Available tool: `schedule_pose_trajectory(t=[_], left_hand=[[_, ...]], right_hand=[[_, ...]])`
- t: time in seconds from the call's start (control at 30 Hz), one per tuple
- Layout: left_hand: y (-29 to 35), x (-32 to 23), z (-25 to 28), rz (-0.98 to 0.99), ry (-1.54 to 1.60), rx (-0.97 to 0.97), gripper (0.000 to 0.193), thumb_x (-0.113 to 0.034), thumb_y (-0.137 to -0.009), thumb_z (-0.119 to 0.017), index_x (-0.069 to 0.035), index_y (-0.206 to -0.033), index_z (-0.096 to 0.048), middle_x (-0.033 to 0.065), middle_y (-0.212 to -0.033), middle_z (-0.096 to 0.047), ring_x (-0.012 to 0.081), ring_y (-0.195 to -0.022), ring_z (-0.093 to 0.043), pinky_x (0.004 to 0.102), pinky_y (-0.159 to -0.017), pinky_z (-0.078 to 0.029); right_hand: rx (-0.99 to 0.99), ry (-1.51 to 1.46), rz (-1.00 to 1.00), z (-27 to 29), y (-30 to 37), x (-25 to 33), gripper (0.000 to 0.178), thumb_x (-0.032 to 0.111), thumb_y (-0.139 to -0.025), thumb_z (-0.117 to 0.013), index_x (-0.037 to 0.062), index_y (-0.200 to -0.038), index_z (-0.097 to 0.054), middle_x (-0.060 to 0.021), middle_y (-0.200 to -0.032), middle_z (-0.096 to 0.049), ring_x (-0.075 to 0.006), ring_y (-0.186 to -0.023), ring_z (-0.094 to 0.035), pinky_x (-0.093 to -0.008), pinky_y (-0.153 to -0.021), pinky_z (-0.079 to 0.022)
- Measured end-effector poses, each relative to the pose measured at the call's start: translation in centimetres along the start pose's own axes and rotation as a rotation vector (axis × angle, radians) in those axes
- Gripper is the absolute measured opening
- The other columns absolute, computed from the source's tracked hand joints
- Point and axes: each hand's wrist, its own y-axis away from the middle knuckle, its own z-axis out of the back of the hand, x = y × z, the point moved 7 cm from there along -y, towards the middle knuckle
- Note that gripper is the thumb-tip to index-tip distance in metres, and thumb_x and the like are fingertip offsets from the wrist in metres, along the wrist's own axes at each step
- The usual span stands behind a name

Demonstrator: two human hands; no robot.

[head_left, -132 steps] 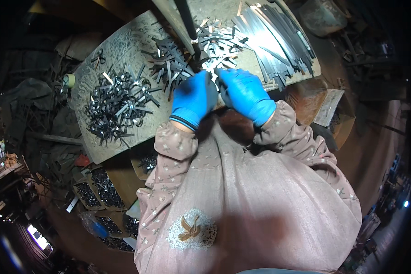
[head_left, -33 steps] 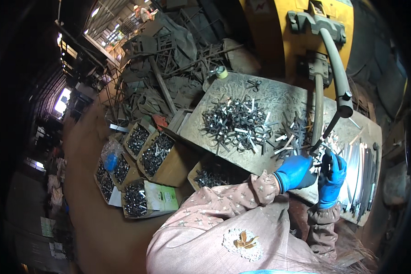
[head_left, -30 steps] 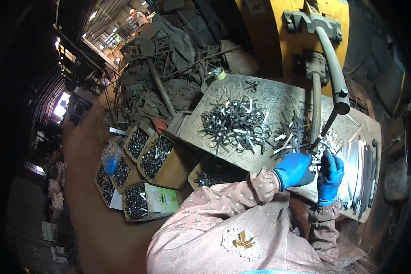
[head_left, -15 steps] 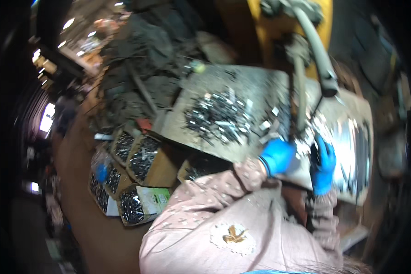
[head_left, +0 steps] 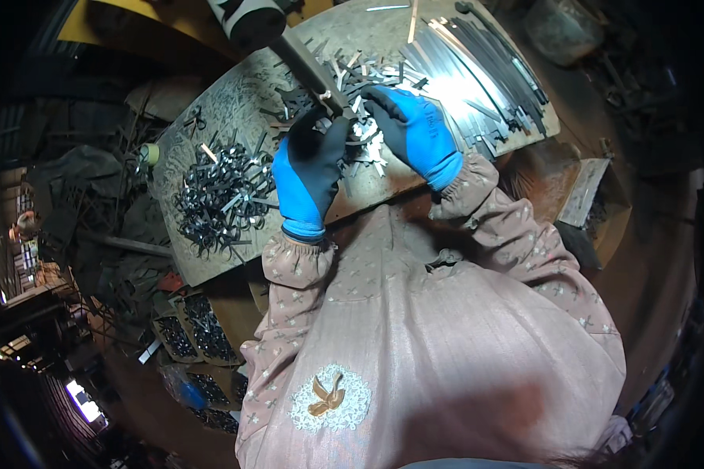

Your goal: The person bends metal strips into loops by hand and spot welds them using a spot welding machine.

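Both my hands wear blue gloves with dark palms and fingers, at the near side of a worn metal bench plate (head_left: 211,270). My left hand (head_left: 309,172) is closed beside the lower end of a grey machine rod (head_left: 309,70); whatever its fingers hold is hidden. Just right of that rod is my right hand (head_left: 421,137), its fingers curled in over small metal offcuts (head_left: 368,152). I cannot make out what they grip. Bent dark metal strips (head_left: 223,195) lie heaped left of my left hand. Beyond my right hand, long flat metal strips (head_left: 477,70) lie side by side.
Open boxes of small dark metal pieces (head_left: 203,324) stand below the bench at the left. A roll of tape (head_left: 149,154) sits at the plate's left edge. Scrap and dark sheets (head_left: 78,180) pile up beyond it. A round metal container (head_left: 563,31) is at the far right.
My view has swung round, so the bench appears turned and nearer the top. Both hands now appear further left in the picture, still by the rod's lower end.
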Motion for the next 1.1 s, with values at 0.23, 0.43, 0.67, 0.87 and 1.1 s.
schedule_pose_trajectory(t=[0.23,0.43,0.67,0.87,1.1], left_hand=[[-1.8,-0.3,0.1,-0.236,-0.188,0.018,0.030,-0.011,-0.090,-0.066,0.003,-0.116,-0.064,0.0135,-0.094,-0.070,0.0215,-0.083,-0.068,0.0316,-0.074,-0.052],[-2.6,-1.2,0.6,-0.232,-0.273,-0.077,0.028,0.000,-0.088,-0.059,0.001,-0.116,-0.062,0.0173,-0.120,-0.062,0.0285,-0.103,-0.064,0.0338,-0.086,-0.052],[-5.5,1.3,0.2,0.142,0.448,0.016,0.027,-0.002,-0.093,-0.056,0.002,-0.119,-0.062,0.0093,-0.107,-0.065,0.0116,-0.074,-0.062,0.0225,-0.061,-0.048],[-6.4,0.5,-0.6,-0.257,-0.092,0.156,0.041,0.010,-0.093,-0.048,0.004,-0.132,-0.054,0.0071,-0.106,-0.065,0.0073,-0.080,-0.059,0.0178,-0.063,-0.048],[-6.9,2.2,-1.5,-0.114,-0.044,0.239,0.039,0.002,-0.097,-0.051,0.007,-0.135,-0.049,0.0097,-0.108,-0.065,0.0103,-0.087,-0.062,0.0172,-0.066,-0.048]], right_hand=[[-0.040,-0.958,-0.588,-3.5,0.9,-4.2,0.021,0.010,-0.091,-0.070,0.0009,-0.110,-0.067,-0.0017,-0.092,-0.067,-0.0083,-0.082,-0.060,-0.0238,-0.073,-0.051],[-0.142,-0.454,-0.314,0.0,-1.2,-0.5,0.017,0.014,-0.087,-0.072,0.0057,-0.101,-0.068,-0.0065,-0.083,-0.067,-0.0184,-0.070,-0.064,-0.0324,-0.058,-0.051],[0.148,0.329,0.151,-0.9,-4.6,0.1,0.019,0.024,-0.086,-0.068,0.0059,-0.093,-0.068,-0.0139,-0.082,-0.065,-0.0317,-0.075,-0.065,-0.0405,-0.066,-0.051],[0.629,-0.206,0.006,-4.0,-4.9,-1.6,0.023,0.023,-0.090,-0.060,0.0028,-0.097,-0.067,-0.0040,-0.068,-0.058,-0.0172,-0.064,-0.055,-0.0295,-0.064,-0.048],[0.685,-0.169,0.202,-5.6,-4.6,-4.5,0.029,0.006,-0.074,-0.061,0.0021,-0.102,-0.066,-0.0108,-0.093,-0.062,-0.0253,-0.084,-0.062,-0.0334,-0.075,-0.052]])
